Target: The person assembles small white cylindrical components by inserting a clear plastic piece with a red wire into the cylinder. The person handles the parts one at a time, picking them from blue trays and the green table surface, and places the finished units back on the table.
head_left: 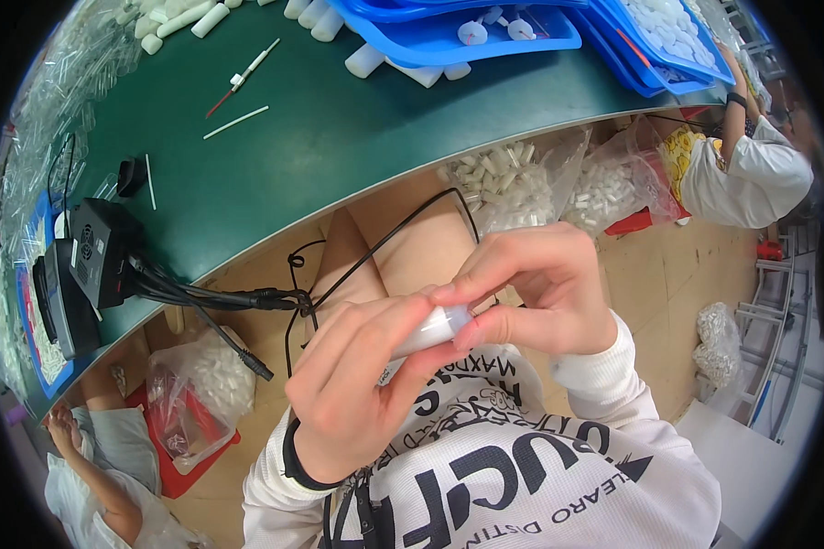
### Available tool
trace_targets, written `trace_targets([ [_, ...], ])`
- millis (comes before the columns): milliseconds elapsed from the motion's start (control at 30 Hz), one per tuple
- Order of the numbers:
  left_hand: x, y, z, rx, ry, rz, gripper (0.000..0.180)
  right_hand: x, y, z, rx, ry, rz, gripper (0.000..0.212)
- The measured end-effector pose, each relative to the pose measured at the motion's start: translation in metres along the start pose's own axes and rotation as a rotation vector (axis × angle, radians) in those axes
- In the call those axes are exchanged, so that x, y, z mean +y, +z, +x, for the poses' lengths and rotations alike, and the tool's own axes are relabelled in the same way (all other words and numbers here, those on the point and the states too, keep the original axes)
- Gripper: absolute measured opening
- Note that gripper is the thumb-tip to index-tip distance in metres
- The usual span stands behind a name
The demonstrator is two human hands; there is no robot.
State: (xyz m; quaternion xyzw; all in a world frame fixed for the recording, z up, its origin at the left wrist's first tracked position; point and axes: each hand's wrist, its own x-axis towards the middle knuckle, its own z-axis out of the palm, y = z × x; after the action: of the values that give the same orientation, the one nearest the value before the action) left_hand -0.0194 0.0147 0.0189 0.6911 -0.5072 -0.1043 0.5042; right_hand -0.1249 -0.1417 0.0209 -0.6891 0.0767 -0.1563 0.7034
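Over my lap, my left hand point(346, 389) is wrapped around a small white plastic cylinder point(423, 335). A translucent piece point(459, 317), like a cap or disc, sits at the cylinder's right end. Thumb and fingertips of my right hand point(551, 285) pinch that translucent piece. Much of the cylinder is hidden inside my left palm, so its full length cannot be seen.
The green table point(339, 156) holds a thin white stick with a red tip point(240, 82), a black box with cables point(101, 252), and blue trays point(412, 50). Bags of white parts point(504, 183) stand beyond my knees. Co-workers sit at left and right.
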Motion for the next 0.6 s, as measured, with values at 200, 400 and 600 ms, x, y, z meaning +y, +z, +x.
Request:
trace_targets([
  [200,-0.016,0.015,-0.010,0.180,-0.153,-0.354,0.038,0.025,0.005,-0.012,0.193,0.113,0.412,0.016],
  [400,-0.023,0.028,0.000,0.160,-0.166,-0.363,0.022,0.043,0.002,-0.024,0.333,0.222,0.568,0.013],
  [600,-0.050,0.062,0.000,0.025,-0.188,-0.314,0.020,0.065,-0.019,-0.034,0.463,0.281,0.545,0.016],
])
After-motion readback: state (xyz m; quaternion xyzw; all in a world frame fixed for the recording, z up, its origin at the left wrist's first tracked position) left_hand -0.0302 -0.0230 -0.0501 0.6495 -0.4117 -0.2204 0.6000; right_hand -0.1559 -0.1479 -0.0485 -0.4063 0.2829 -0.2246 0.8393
